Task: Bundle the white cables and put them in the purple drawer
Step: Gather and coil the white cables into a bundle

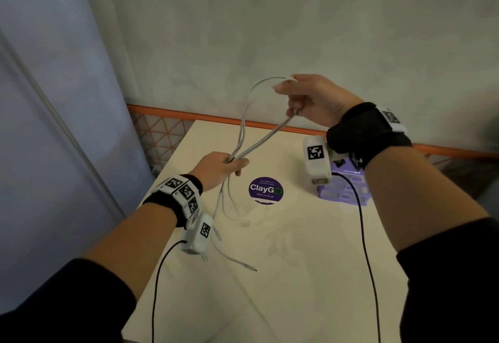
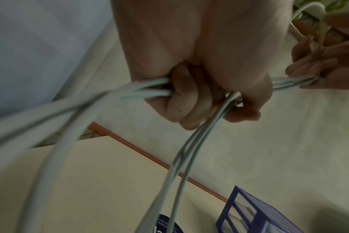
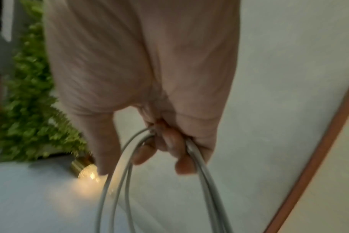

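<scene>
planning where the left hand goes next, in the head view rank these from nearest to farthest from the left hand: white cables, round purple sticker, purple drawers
1. White cables: gripped in the left hand itself, looping up to the right hand.
2. Round purple sticker: on the table, just right of that hand.
3. Purple drawers: farther right, below the right wrist.

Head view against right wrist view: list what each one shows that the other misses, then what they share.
Only the head view shows the left hand gripping the white cables low down, their loose ends trailing onto the table, the round ClayGo sticker and the purple drawer unit. Only the right wrist view shows green foliage and a lit bulb in the background. Both show the right hand holding the top of the cable loop, and the orange rail.
</scene>
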### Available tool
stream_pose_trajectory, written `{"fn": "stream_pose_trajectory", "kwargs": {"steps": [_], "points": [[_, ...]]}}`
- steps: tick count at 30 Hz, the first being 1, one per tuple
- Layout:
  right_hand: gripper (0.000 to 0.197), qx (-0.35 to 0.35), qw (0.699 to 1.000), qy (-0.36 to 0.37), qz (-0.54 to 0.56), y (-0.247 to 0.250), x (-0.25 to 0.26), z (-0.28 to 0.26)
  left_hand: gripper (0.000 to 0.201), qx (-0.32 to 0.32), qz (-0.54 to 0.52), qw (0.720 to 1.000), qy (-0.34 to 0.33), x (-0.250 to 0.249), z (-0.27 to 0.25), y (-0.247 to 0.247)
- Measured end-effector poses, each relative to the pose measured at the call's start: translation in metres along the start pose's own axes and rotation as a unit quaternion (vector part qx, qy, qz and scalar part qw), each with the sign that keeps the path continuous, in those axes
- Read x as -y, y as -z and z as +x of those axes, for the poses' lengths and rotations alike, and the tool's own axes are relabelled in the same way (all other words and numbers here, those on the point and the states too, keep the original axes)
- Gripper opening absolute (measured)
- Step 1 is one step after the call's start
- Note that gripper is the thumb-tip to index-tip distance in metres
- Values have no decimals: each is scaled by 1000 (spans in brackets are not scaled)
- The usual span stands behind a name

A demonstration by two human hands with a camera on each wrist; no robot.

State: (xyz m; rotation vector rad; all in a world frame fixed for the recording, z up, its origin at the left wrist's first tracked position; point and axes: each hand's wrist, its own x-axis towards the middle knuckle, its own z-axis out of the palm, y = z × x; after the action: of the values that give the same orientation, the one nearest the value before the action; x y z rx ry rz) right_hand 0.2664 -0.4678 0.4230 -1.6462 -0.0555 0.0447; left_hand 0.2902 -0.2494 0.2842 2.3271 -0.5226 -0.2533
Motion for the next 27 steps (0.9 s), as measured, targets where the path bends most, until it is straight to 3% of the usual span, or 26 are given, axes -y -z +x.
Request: {"fn": "stream_pose_trajectory", "kwargs": {"steps": [4,8,12,20,27], "points": [[26,-89,980,85,-155,3,8,8,40,17,14,1000,15,11,-2,-1],[38,-149,911,160,-349,6,11,16,42,23,6,999,28,14,-3,3],[36,-169,873,183,-420,5,12,21,50,40,-15,998,42,13,-5,6],[35,-244,883,161,-368,23,0,36,59,61,-122,990,39,-1,-9,7],[40,-284,896,143,-309,32,-6,40,53,82,-122,989,23,1,-12,-2]]}}
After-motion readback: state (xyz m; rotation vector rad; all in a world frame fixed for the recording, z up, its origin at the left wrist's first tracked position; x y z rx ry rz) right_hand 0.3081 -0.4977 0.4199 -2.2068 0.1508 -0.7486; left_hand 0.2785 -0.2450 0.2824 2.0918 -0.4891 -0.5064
